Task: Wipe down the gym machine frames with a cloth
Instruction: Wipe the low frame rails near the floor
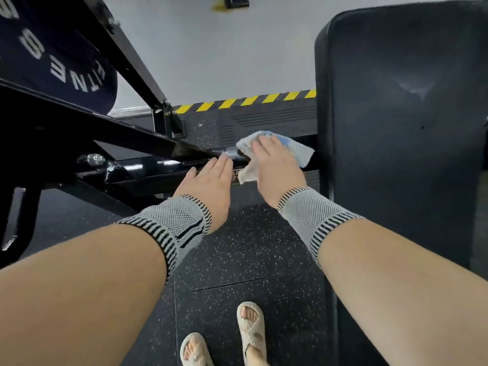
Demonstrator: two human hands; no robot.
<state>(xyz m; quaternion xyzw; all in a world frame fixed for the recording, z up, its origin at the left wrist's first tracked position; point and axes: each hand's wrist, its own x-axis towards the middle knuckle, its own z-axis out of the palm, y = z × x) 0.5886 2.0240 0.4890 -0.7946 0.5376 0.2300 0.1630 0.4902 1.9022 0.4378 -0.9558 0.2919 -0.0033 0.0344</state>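
She is bent over the low black frame bar (pixel 148 167) of the machine, both hands down on it. The right hand (pixel 274 165) lies flat with straight fingers on a pale cloth (pixel 298 151), white with a bit of blue, pressing it onto the bar; the cloth is bunched under the palm, one corner hanging off just below her thumb side and the rest sticking out beyond her fingers toward the big black pad (pixel 401 114) on her right. The left hand (pixel 211 180) rests just beside it, fingers straight and together, fingertips touching the top of the bar, holding nothing; it looks to me like a brace. To do this stretch well, I'd say she should keep the palm flat and the pressure even, drag the cloth along the bar toward her left hand and shift that hand out of the way as she goes, then fold the cloth over the edge so the side and underside get wiped too. The bolt (pixel 92 159) and bracket further beyond her left hand would want a dab with a pinched corner, since grime collects there, and a loose corner could catch on the bolt. As for writing, up past her left hand a round dark plate (pixel 52 56) carries white capitals; I can make out something like "ITNES", probably part of "FITNESS", the rest cut off. No other label is readable from here.
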